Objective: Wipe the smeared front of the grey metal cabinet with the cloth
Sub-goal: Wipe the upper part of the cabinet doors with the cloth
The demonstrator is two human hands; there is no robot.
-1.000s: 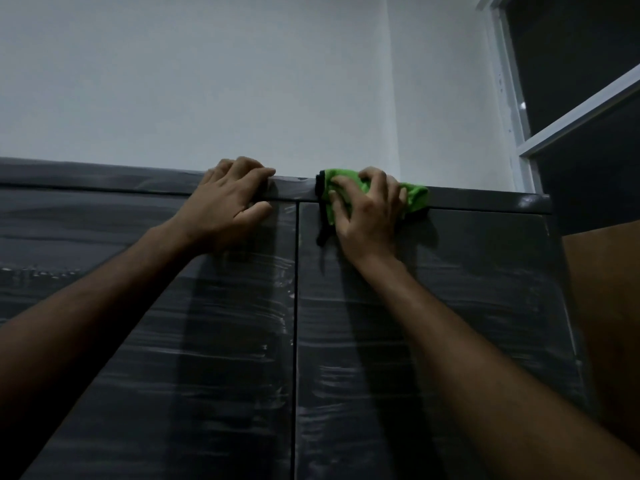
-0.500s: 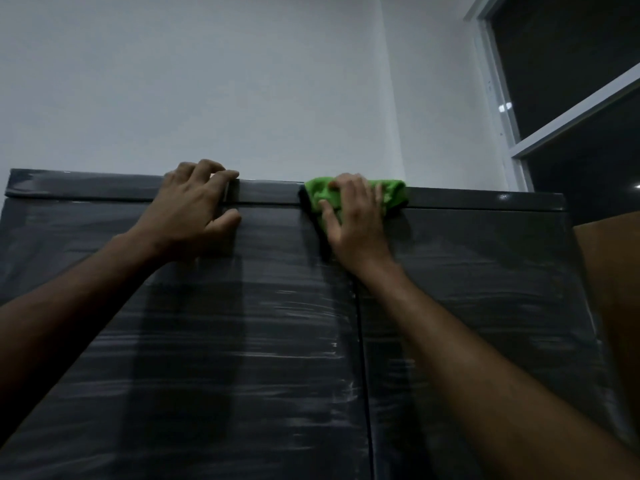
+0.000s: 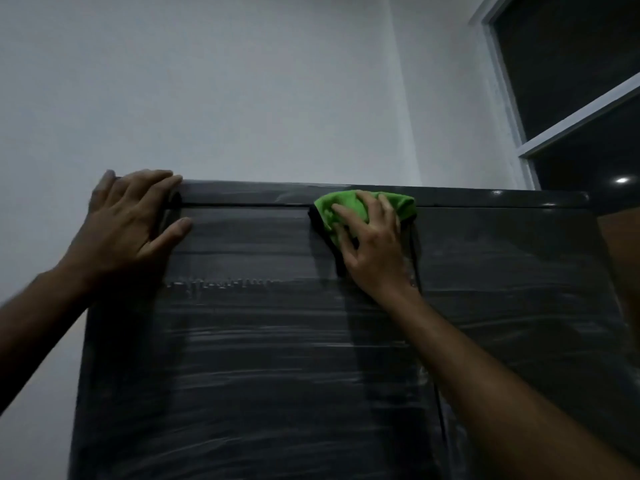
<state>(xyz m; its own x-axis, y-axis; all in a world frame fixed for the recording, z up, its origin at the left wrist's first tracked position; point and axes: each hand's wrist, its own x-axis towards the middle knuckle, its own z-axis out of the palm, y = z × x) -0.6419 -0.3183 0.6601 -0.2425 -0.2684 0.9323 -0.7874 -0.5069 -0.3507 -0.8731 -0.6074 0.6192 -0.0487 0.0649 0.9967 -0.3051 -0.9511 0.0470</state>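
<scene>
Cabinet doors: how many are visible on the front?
2. The left door lies under both hands; the right door runs beyond the seam toward the window.

No readable text, label or number anywhere.

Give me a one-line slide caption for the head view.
Right hand presses a green cloth to the top edge of the smeared grey cabinet while the left hand braces its upper-left corner.
</scene>
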